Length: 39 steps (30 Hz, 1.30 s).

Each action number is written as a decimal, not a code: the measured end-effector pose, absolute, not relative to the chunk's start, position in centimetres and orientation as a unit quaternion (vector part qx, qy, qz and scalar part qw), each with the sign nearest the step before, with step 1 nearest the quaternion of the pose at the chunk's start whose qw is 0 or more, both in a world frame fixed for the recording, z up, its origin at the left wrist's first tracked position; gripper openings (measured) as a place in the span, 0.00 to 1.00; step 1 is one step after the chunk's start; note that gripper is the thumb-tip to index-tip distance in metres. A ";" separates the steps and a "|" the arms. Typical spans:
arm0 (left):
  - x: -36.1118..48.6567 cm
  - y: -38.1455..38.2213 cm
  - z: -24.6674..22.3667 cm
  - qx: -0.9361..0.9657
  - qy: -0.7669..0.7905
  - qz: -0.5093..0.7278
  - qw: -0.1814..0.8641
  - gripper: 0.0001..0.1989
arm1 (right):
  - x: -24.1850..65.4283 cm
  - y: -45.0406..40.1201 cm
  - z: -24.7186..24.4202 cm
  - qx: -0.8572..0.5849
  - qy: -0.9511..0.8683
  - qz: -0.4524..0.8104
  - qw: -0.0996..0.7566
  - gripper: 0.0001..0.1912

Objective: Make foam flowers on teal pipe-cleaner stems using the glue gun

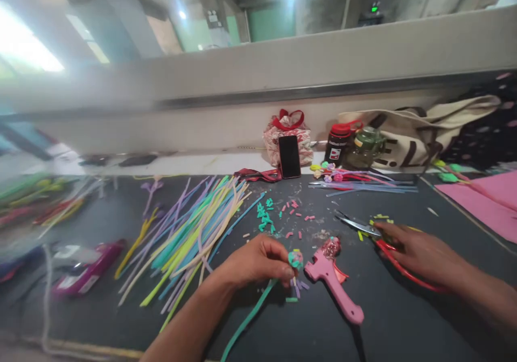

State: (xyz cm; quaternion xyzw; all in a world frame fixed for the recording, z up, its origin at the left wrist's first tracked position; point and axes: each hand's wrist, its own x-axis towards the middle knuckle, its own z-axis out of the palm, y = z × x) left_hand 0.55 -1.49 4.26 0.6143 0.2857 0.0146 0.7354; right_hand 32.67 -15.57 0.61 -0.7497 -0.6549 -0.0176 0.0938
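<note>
My left hand (262, 262) pinches a small teal and pink flower head (295, 259), whose long teal stem (251, 319) hangs down toward the table's near edge. To its right lies a pink glue gun (337, 286), with its handle toward me. My right hand (407, 249) rests over the red handles of the scissors (398, 262); the blades (359, 225) point to the left and look nearly closed. Its fingers are bent at the handles. Small cut teal pieces (265, 216) are scattered beyond my left hand, with pink bits beside them and a few purple ones under the flower head.
Long pastel strips (194, 232) fan out at the left, near a purple glue gun (89, 267). A phone (290, 157) leans on a drawstring bag (288, 125) at the back. Two bottles, a canvas bag (407, 136), finished flowers (329, 172) and pink sheets (484, 195) stand or lie right.
</note>
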 end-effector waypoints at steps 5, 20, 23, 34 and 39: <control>1.7 -1.3 3.5 0.615 0.274 0.017 0.739 0.10 | 34.0 -15.5 -0.2 -0.738 -0.674 0.025 -0.003 0.24; 3.9 -2.4 4.4 0.616 0.262 0.014 0.742 0.10 | 20.8 -12.8 6.9 -0.550 -0.608 0.471 0.327 0.25; 3.8 -2.7 4.4 0.621 0.256 0.016 0.740 0.10 | 20.3 -12.3 6.9 -0.544 -0.643 0.413 0.348 0.20; 3.4 -2.8 4.7 0.623 0.250 0.018 0.741 0.08 | 19.3 -12.4 6.4 -0.536 -0.652 0.386 0.372 0.12; 3.3 -3.1 4.7 0.637 0.267 0.018 0.723 0.10 | 19.3 -12.5 5.8 -0.520 -0.660 0.375 0.392 0.10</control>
